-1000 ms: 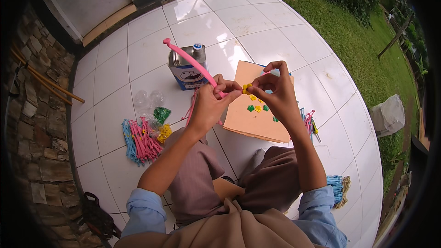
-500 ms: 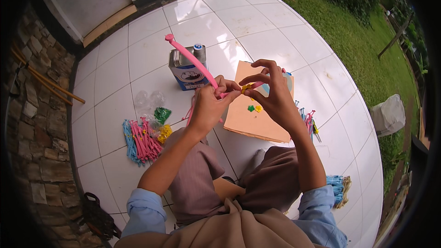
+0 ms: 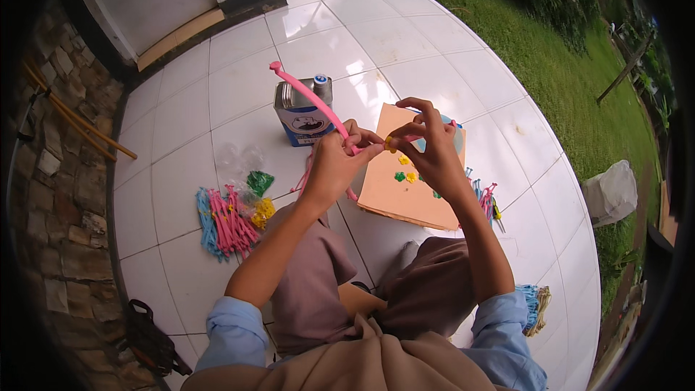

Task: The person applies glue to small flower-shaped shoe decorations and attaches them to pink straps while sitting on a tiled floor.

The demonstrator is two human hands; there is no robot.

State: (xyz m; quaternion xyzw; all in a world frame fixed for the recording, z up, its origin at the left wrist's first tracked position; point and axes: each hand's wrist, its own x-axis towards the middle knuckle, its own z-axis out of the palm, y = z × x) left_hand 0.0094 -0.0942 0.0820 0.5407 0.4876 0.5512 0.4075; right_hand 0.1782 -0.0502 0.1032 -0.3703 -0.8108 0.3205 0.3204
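Observation:
A long pink plastic strap point(image 3: 311, 98) with a knob-like end rises from my left hand point(image 3: 333, 166), which is closed in a pinch around it. My right hand point(image 3: 440, 163) pinches a small yellow flower-shaped piece point(image 3: 389, 144) between thumb and finger, its other fingers curled above. The two hands' fingertips nearly meet at this piece, over a cardboard sheet point(image 3: 384, 192). A bit of pink shows between the right fingers; how it joins the strap is hidden. Loose green flower pieces point(image 3: 399, 176) and yellow flower pieces point(image 3: 411, 177) lie on the cardboard.
Behind my left hand stands a blue-and-silver metal can point(image 3: 304, 119). To the left lie bundled pink straps point(image 3: 228, 221), blue straps point(image 3: 208, 228) and bags of green pieces point(image 3: 259, 182) and yellow pieces point(image 3: 263, 211). Scissors point(image 3: 497, 213) and blue bundles point(image 3: 532, 304) lie right.
My view has shifted slightly. The left fingertips have drawn a little away from the yellow flower piece, which stays pinched in my right hand. The pink strap remains in my left hand.

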